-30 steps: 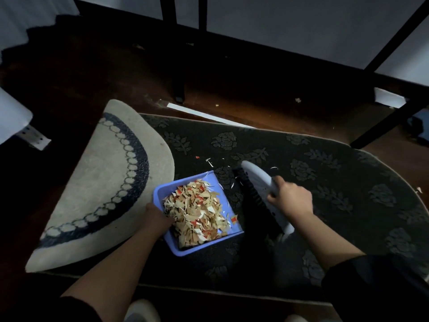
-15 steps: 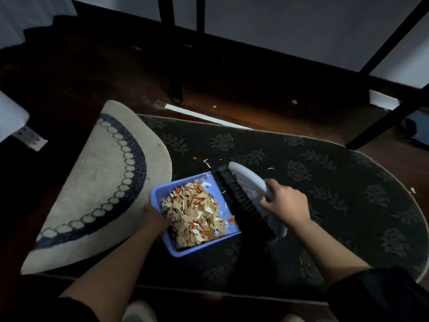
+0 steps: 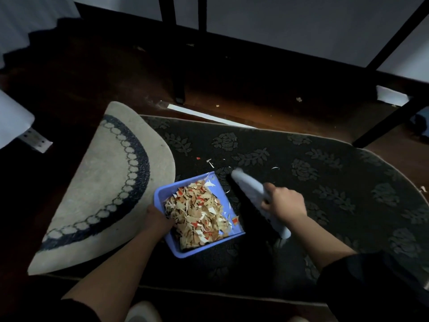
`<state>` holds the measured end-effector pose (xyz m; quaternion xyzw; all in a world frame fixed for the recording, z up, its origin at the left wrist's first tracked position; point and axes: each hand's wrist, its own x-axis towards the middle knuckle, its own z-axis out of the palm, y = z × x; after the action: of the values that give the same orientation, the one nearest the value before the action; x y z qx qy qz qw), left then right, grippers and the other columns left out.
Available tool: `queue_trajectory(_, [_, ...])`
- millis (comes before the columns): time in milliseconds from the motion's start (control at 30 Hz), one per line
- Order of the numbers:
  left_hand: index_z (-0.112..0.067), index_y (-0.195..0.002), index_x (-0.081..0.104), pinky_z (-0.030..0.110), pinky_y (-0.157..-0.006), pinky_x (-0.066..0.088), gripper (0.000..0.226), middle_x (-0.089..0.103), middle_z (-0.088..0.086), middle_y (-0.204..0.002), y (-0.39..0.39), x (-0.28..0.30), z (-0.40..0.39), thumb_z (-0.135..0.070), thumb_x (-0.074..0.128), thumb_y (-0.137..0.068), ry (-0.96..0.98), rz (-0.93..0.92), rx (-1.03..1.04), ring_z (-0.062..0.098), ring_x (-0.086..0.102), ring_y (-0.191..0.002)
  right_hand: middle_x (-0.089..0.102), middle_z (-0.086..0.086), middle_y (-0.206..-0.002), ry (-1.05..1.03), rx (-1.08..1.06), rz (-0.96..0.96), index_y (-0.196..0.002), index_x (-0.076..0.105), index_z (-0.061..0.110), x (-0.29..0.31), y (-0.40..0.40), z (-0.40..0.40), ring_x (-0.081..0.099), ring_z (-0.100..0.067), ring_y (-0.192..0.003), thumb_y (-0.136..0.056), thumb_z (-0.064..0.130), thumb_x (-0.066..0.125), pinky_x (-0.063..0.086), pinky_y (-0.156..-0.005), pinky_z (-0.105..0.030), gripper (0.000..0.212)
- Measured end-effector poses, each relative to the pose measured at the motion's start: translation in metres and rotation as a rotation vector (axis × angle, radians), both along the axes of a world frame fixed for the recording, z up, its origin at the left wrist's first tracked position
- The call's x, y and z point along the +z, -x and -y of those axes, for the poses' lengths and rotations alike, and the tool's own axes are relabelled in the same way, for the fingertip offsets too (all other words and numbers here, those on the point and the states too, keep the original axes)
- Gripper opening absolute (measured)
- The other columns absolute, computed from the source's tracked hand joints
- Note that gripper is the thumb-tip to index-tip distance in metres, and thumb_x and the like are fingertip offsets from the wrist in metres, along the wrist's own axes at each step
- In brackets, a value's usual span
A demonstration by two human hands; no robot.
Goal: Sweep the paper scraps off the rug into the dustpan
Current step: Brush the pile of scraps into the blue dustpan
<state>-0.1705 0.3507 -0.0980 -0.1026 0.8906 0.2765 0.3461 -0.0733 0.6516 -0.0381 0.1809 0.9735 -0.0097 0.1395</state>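
At 9 o'clock the folded-over flap of the rug [image 3: 99, 182] shows its pale underside. The left hand [image 3: 157, 219] grips the near-left wall of the blue dustpan [image 3: 162, 194], which sits on the dark floral rug [image 3: 336, 182] at centre, heaped with paper scraps [image 3: 199, 217]. Just beside its open edge, toward 3 o'clock, the right hand [image 3: 285, 203] is curled round the grey hand brush [image 3: 248, 189], blurred. A few loose scraps [image 3: 210, 161] lie on the rug at 12 o'clock of the dustpan
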Motion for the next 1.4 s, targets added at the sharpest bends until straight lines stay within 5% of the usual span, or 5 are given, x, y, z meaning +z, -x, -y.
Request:
queue_trajectory(167, [0.004,-0.150,0.013,0.038,-0.104,0.039,0.095,0.028,0.024,-0.152,-0.004,0.002,-0.005,-0.027,0.072,-0.083,0.020,-0.014,0.068,0.034,0.038,-0.136,0.068,-0.001,-0.102,0.049,0.044,-0.074,-0.126,0.047,0.035,0.015,-0.011,0.001,0.065,-0.026,-0.094,-0.086,0.047,0.050,0.047,-0.070,-0.031,0.042])
queue_trajectory(433, [0.005,-0.148,0.014,0.037,-0.105,0.035,0.091,0.030,0.024,-0.150,-0.005,0.006,-0.008,-0.028,0.070,-0.085,0.067,-0.018,0.078,0.034,0.037,-0.136,0.067,-0.004,-0.097,-0.088,-0.048,-0.054,-0.120,0.046,0.021,0.014,-0.011,-0.010,0.065,-0.029,-0.087,-0.088,0.040,0.050,0.038,-0.059,-0.030,0.037])
queue_trajectory(633, [0.005,-0.150,0.006,0.037,-0.105,0.034,0.095,0.024,0.023,-0.153,-0.005,0.007,-0.008,-0.025,0.070,-0.085,0.045,-0.006,0.083,0.034,0.034,-0.138,0.068,-0.008,-0.103,0.012,0.082,0.009,-0.121,0.048,0.022,0.003,-0.015,0.025,0.066,-0.031,-0.094,-0.088,0.042,0.048,0.048,-0.072,-0.033,0.039])
queue_trajectory(933, [0.006,-0.148,0.006,0.039,-0.105,0.033,0.095,0.026,0.025,-0.151,-0.008,0.012,-0.010,-0.022,0.071,-0.084,0.030,0.003,0.123,0.036,0.034,-0.137,0.068,-0.003,-0.098,-0.022,-0.009,-0.110,-0.122,0.048,0.024,0.019,-0.026,0.010,0.066,-0.029,-0.088,-0.088,0.043,0.049,0.044,-0.062,-0.032,0.038])
queue_trajectory(1400, [0.006,-0.149,0.003,0.038,-0.106,0.031,0.096,0.020,0.025,-0.153,-0.016,0.018,-0.017,-0.014,0.071,-0.085,-0.022,0.005,0.122,0.035,0.030,-0.140,0.069,-0.004,-0.102,-0.015,-0.052,-0.103,-0.123,0.047,0.024,0.026,-0.034,0.000,0.066,-0.029,-0.092,-0.089,0.046,0.047,0.048,-0.069,-0.032,0.041])
